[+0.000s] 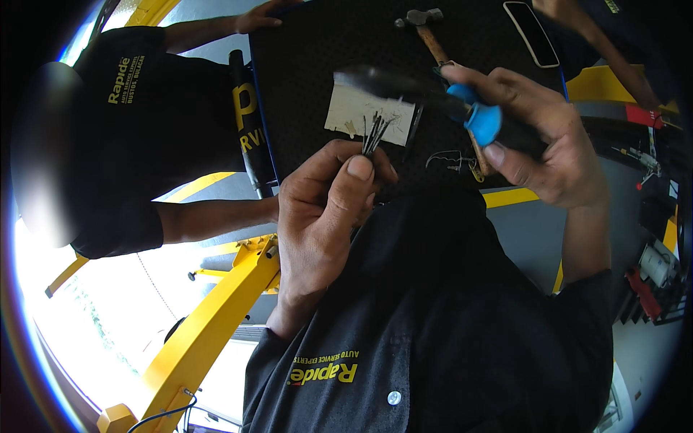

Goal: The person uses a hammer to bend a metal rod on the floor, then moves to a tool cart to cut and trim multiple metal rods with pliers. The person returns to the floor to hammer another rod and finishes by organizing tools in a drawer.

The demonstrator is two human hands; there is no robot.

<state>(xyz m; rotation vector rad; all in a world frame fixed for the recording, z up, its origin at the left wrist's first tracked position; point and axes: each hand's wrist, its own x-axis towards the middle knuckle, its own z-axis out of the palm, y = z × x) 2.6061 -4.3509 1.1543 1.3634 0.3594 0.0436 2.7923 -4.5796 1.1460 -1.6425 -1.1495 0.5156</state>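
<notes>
My left hand is closed, with thumb and fingers pinching a small bundle of thin dark strands. The strands stick up in a loose fan. My right hand is wrapped round a tool with a blue and black handle. Its long dark head points left above the table, smeared by motion, so its exact kind cannot be told. The tool's head is apart from the strands. Behind them, a pale sheet with dark marks or bits on it lies on the black tabletop.
A wooden-handled ball-peen hammer lies past my right hand, with a phone at the far right. Small metal pieces are at the near edge. One person stands left, another person's arm shows far right. A yellow post rises lower left.
</notes>
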